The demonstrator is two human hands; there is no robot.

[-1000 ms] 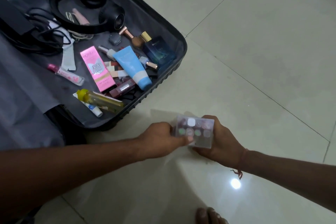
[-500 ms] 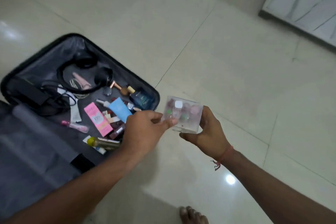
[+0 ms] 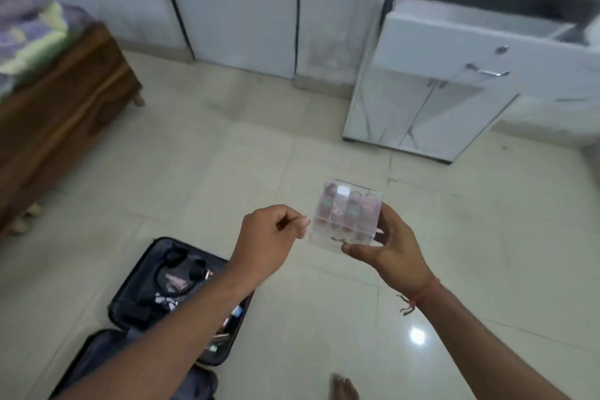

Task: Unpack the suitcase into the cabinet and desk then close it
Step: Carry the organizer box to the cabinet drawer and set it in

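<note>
A clear plastic box [image 3: 345, 216] with small coloured bottles inside is held up at mid-height over the floor. My right hand [image 3: 393, 247] grips it from below and the right, thumb on its front lower edge. My left hand [image 3: 271, 235] has curled fingers and pinches the box's left edge. The open black suitcase [image 3: 114, 308] lies on the floor at lower left, partly hidden by my left forearm; headphones, cables and small cosmetics show inside. A white cabinet [image 3: 422, 117] stands ahead at the right, its top drawer [image 3: 454, 49] pulled open.
White wardrobe doors [image 3: 243, 10] line the back wall. A wooden bed frame [image 3: 65, 107] with a patterned blanket stands at the left. Pale tiled floor [image 3: 259, 166] stretches between the suitcase and the cabinet. My bare foot [image 3: 344, 388] shows at the bottom edge.
The view has lifted from the suitcase toward the cabinet and wardrobe. Both hands have carried the clear box up and away from the suitcase, and the box is tilted more upright.
</note>
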